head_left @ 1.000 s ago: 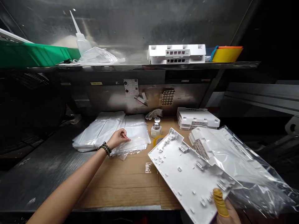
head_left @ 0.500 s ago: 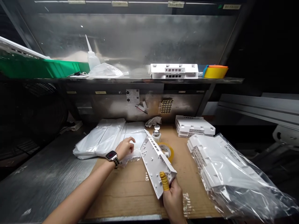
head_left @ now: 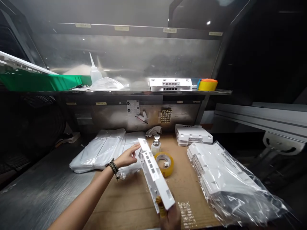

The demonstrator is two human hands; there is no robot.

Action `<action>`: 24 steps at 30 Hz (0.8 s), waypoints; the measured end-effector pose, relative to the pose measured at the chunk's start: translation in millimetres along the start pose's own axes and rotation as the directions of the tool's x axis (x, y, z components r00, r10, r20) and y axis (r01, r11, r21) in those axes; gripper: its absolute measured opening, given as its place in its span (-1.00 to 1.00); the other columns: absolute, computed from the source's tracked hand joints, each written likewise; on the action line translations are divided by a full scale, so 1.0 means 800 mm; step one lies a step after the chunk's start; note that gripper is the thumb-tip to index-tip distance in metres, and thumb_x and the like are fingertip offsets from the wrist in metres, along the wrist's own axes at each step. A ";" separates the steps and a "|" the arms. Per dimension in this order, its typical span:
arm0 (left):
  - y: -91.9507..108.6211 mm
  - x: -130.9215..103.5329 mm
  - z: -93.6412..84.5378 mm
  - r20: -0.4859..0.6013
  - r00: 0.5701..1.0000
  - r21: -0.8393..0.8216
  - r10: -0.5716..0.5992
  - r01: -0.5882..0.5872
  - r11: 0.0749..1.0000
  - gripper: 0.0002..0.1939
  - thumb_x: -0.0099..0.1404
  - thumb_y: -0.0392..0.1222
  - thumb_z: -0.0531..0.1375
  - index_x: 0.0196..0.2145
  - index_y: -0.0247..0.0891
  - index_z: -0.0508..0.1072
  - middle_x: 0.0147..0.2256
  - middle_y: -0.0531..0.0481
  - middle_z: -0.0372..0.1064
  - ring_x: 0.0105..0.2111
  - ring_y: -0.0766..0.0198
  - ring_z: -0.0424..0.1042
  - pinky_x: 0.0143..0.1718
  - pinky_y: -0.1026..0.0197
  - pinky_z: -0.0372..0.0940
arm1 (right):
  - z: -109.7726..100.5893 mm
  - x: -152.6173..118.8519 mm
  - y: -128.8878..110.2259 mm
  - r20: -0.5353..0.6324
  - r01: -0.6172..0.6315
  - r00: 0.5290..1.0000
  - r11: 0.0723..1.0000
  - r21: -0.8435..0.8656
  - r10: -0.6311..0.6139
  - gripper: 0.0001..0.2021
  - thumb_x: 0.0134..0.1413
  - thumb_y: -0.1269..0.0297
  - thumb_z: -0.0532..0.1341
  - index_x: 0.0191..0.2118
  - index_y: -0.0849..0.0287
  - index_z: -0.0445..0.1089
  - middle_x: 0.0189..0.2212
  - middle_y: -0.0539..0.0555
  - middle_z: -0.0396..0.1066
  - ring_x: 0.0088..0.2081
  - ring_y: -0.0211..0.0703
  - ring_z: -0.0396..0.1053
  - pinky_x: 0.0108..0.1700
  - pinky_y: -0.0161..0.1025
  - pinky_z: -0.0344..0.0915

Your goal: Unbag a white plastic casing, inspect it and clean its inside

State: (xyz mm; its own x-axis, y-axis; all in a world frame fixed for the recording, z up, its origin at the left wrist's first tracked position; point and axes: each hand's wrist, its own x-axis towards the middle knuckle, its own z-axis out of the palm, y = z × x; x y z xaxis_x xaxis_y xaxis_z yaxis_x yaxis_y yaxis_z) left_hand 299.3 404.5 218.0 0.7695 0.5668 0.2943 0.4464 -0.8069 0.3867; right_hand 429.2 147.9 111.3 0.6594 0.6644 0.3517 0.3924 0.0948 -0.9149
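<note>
The left arm reaches forward from the lower left, bare to the wrist, which wears a bead bracelet (head_left: 113, 165). The left hand (head_left: 129, 156) is open, palm turned rightward, fingers stretched loosely ahead with the fingertips (head_left: 137, 146) leading. The right hand (head_left: 170, 217) sits low at the bottom edge, mostly out of sight, fingers curled in a grip; one finger wears a yellow cot (head_left: 160, 204).
</note>
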 end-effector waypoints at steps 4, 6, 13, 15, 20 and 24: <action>0.014 -0.001 0.000 -0.213 0.977 0.034 -0.018 0.026 0.999 -0.27 0.12 -0.51 0.03 0.25 -0.28 0.37 0.23 -0.20 0.41 -0.10 0.17 0.56 -0.36 0.28 0.43 | 0.009 -0.007 -0.008 0.076 0.068 0.995 0.998 0.008 -0.068 -0.35 0.34 -0.22 -0.08 0.03 0.13 0.58 -0.39 0.25 0.61 -0.32 0.16 0.62 -0.14 -0.07 0.53; 0.022 -0.007 0.000 -0.330 0.944 0.109 -0.018 0.057 0.992 -0.36 0.24 -0.50 -0.02 0.22 -0.24 0.42 0.24 -0.18 0.40 -0.17 0.19 0.57 -0.35 0.23 0.42 | 0.014 -0.011 -0.011 0.035 0.101 0.994 0.995 0.009 -0.101 -0.35 0.38 -0.16 -0.11 0.08 0.17 0.55 -0.34 0.27 0.63 -0.30 0.16 0.63 -0.21 -0.11 0.52; 0.070 -0.046 0.009 -0.282 0.939 0.390 0.198 -0.077 0.918 -0.25 0.34 -0.55 -0.05 0.31 0.16 0.29 0.37 0.05 0.17 -0.34 0.23 0.53 -0.34 0.12 0.42 | 0.000 0.004 -0.021 -0.161 -0.202 0.961 0.969 0.144 0.224 -0.33 0.04 -0.37 0.23 -0.18 0.23 0.62 -0.33 0.28 0.64 -0.26 0.18 0.61 -0.24 -0.15 0.53; 0.082 -0.061 0.012 -0.237 0.955 0.432 0.181 -0.064 0.900 -0.05 0.22 -0.66 -0.11 0.42 0.15 0.04 0.42 0.02 0.03 -0.37 0.22 0.52 -0.43 0.14 0.42 | -0.013 0.015 -0.027 -0.157 -0.279 0.928 0.908 0.312 0.339 -0.30 0.00 -0.38 0.26 -0.12 0.24 0.61 -0.28 0.26 0.65 -0.20 0.15 0.61 -0.20 -0.17 0.54; 0.116 -0.100 0.027 -0.026 0.996 0.225 0.082 -0.074 0.972 0.19 0.02 -0.70 -0.11 0.46 0.02 -0.50 0.49 -0.11 -0.26 0.11 0.06 0.50 -0.07 0.11 0.53 | -0.037 0.025 -0.041 -0.114 -0.300 0.909 0.819 0.489 0.400 -0.30 -0.01 -0.29 0.34 0.01 0.26 0.56 -0.25 0.21 0.64 -0.17 0.12 0.60 -0.19 -0.16 0.54; 0.152 -0.119 0.044 -0.049 0.994 0.003 0.098 -0.098 0.995 0.20 -0.03 -0.68 -0.05 0.47 -0.11 -0.45 0.49 -0.20 -0.40 0.42 -0.04 -0.02 0.13 0.13 0.41 | -0.046 0.016 -0.047 -0.161 -0.242 0.930 0.879 0.410 0.331 -0.34 -0.06 -0.23 0.40 0.00 0.23 0.56 -0.18 0.20 0.64 -0.16 0.10 0.60 -0.15 -0.22 0.52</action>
State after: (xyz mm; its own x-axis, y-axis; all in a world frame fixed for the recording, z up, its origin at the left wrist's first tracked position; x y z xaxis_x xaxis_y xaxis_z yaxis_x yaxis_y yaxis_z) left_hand 296.3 246.7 206.3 0.7861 0.4928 0.3731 0.3706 -0.8588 0.3536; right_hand 446.4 125.5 157.2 0.8465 0.5294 0.0563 -0.0774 0.2271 -0.9708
